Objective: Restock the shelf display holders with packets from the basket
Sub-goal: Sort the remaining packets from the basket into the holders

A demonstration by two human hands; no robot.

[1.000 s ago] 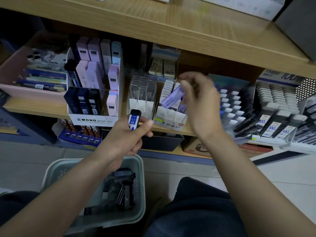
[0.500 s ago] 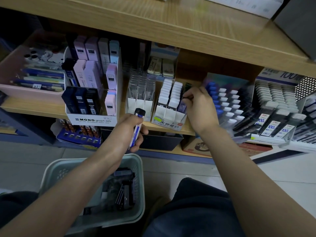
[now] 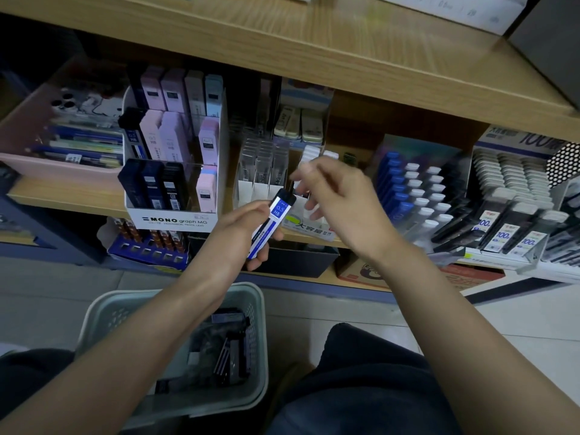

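Now right hand [image 3: 342, 211] withdrawn from white holder [image 3: 310, 229], fingers apart, left hand [image 3: 241, 237] clamping raised lead packet [image 3: 278, 211]

Wooden shelf [image 3: 69, 196] bearing display holders [image 3: 174, 219]

Light wood upper shelf [image 3: 314, 42] overhangs; grain visible, faint glare on its top. Lower shelf [image 3: 62, 199] is the same wood, front edge bare at left. In the bottom bay under it, a dark bin [image 3: 298, 259] sits beside a printed carton [image 3: 464, 277]. Blue strip [image 3: 345, 285] runs along the base. Floor [image 3: 518, 324] has pale tiles with grey joints. Light dim, bays in shadow.
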